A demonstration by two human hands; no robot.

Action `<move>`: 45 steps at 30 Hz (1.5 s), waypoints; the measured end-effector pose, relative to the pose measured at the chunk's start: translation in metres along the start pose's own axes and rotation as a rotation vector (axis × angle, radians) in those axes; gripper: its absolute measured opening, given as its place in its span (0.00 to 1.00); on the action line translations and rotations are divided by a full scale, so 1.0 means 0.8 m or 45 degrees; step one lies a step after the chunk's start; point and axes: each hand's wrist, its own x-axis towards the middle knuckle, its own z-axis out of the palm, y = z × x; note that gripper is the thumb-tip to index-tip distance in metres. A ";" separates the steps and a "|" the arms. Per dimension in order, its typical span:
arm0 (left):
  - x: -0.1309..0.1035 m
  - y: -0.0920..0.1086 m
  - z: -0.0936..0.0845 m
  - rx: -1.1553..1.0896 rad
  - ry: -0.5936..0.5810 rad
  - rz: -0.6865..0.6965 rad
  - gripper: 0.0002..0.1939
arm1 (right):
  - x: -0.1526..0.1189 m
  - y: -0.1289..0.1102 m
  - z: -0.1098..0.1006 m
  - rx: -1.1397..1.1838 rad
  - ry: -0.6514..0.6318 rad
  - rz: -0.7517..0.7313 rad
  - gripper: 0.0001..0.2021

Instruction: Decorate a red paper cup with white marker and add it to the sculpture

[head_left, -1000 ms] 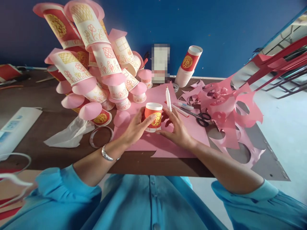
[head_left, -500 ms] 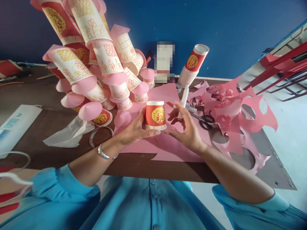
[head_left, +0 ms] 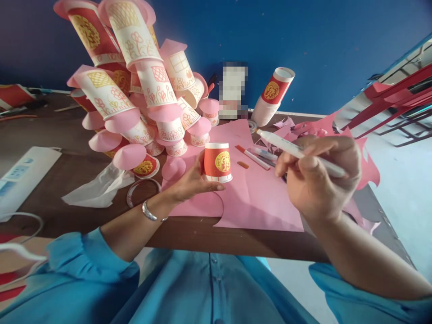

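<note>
L. hand (head_left: 194, 180): grip curled round the cup (head_left: 217, 170), thumb low along the rim, fingers behind; cup is mouth-down above the pink paper (head_left: 259, 211), gold badge facing the wearer; whether the rim touches the paper, can't tell; low thumb prob. chosen to leave the front face uncovered (a few short red strokes show on the white band).

R. hand (head_left: 317, 180): grip pinching the white marker (head_left: 281, 142) betw. thumb & fingers, well apart from the cup; tip points away from the wearer & to the left, so no ink contact w/ cup or paper at present; small orange cap (head_left: 243, 164) lies loose on the paper near the cup, presumably parked there for easy reach; second marker (head_left: 256, 159) just beyond it, also handy.

Surroundings: pink paper spread on the counter (head_left: 158, 234), likely doubling as a work mat; decorated cups (head_left: 157, 83) massed far left, cup stack (head_left: 265, 111) by the wall, both apparently set back to leave elbow room.
</note>
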 end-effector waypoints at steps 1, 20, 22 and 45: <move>0.001 0.000 0.000 0.012 -0.010 0.019 0.42 | 0.004 -0.007 0.003 0.021 -0.023 0.024 0.12; 0.001 -0.006 0.002 -0.076 -0.073 -0.031 0.38 | -0.035 0.017 0.006 -0.115 -0.378 -0.019 0.07; 0.000 -0.006 0.003 -0.107 -0.099 -0.058 0.39 | -0.036 0.015 0.009 -0.137 -0.457 -0.111 0.08; 0.002 0.013 0.008 -0.097 -0.070 -0.132 0.43 | -0.055 0.022 0.027 -0.484 -0.534 -0.576 0.09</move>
